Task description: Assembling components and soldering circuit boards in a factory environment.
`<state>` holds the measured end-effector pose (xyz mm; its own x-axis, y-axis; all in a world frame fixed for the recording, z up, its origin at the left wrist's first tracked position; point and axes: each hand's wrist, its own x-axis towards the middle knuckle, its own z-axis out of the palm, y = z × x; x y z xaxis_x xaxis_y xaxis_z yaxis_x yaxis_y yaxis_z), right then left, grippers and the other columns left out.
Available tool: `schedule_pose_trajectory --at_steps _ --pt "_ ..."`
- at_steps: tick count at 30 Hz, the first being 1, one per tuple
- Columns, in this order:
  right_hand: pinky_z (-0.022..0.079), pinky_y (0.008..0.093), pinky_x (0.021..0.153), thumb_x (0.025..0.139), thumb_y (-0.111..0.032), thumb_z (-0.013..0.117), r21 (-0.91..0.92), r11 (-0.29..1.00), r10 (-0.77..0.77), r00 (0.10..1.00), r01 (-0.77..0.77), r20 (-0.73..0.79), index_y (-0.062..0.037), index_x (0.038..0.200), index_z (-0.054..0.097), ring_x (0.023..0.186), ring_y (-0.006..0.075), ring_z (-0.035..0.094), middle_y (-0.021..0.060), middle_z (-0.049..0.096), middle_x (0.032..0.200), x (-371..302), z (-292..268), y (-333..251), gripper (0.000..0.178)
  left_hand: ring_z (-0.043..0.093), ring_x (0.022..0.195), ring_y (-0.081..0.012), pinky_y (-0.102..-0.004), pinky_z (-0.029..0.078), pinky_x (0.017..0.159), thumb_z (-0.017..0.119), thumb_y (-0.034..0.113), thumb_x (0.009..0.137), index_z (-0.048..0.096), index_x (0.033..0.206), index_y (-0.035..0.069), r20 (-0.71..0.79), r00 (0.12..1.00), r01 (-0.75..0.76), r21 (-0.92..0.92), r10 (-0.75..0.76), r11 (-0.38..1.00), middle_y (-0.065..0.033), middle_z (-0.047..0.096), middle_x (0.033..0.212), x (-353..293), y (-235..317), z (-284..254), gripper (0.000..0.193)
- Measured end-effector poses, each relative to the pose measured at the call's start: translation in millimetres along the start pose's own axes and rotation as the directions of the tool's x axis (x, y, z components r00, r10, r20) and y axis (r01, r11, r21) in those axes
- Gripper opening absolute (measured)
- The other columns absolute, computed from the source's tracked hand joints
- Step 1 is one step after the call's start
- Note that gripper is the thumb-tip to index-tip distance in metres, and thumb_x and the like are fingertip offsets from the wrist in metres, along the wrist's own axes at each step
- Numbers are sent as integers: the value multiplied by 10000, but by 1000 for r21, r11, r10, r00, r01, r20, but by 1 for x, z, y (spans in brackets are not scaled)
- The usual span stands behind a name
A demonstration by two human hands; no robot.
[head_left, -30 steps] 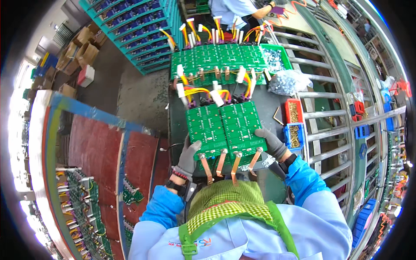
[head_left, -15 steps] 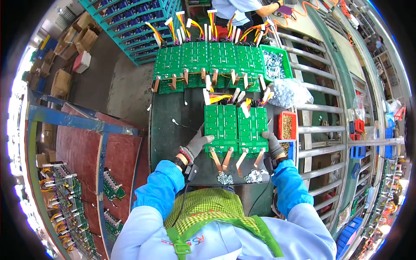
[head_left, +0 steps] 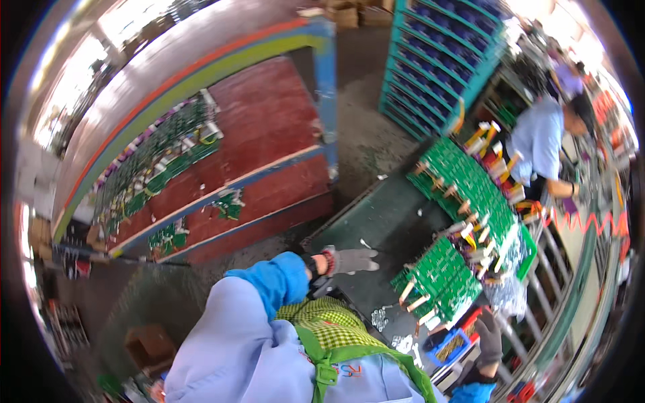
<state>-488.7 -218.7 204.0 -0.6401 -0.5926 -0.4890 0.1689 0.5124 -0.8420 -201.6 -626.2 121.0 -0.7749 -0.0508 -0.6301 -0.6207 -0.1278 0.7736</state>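
My left hand (head_left: pixel 355 260) wears a grey glove and stretches its fingers over the near left part of the dark tabletop (head_left: pixel 366 225), holding nothing. My gloved right hand (head_left: pixel 488 336) is beside the red and blue bins at the near right; its fingers look loosely extended, though blurred, with nothing visible in them. Between my hands lie two green circuit boards (head_left: pixel 440 279) side by side, with copper strips along their near edge and white connectors at the far edge. Neither hand touches them. A longer row of similar boards (head_left: pixel 470 174) lies behind.
Small nuts (head_left: pixel 380 318) lie near the table's front edge. A blue bin (head_left: pixel 449 349) holds brass-coloured parts. Beyond the boards are a green bin (head_left: pixel 528 254) and a plastic bag (head_left: pixel 505 295). A red-shelved rack (head_left: pixel 269 101) stands left; a co-worker (head_left: pixel 541 138) is at the far right.
My view has swung left, bringing the red rack forward. Both hands have come off the two boards: the left to the open tabletop, the right over beside the small bins.
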Motion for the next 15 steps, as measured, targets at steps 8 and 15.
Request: schedule_pose_trajectory --at_steps 8,15 --pt "439 319 981 853 -23 606 82 931 -327 710 356 624 60 1342 463 1112 193 583 131 608 1206 22 198 -199 516 519 1187 -207 -391 450 988 515 170 927 501 1283 94 -762 646 -122 -165 -48 979 -79 509 1314 -231 -92 -155 365" --pt "445 281 938 931 -130 602 195 873 -381 377 447 844 -1 1365 461 1101 131 545 62 591 1195 92 500 -296 475 514 1188 -230 -432 418 1041 526 172 917 508 1266 120 -920 271 -899 -347 -282 268 -52 550 1253 -376 -162 -324 353"
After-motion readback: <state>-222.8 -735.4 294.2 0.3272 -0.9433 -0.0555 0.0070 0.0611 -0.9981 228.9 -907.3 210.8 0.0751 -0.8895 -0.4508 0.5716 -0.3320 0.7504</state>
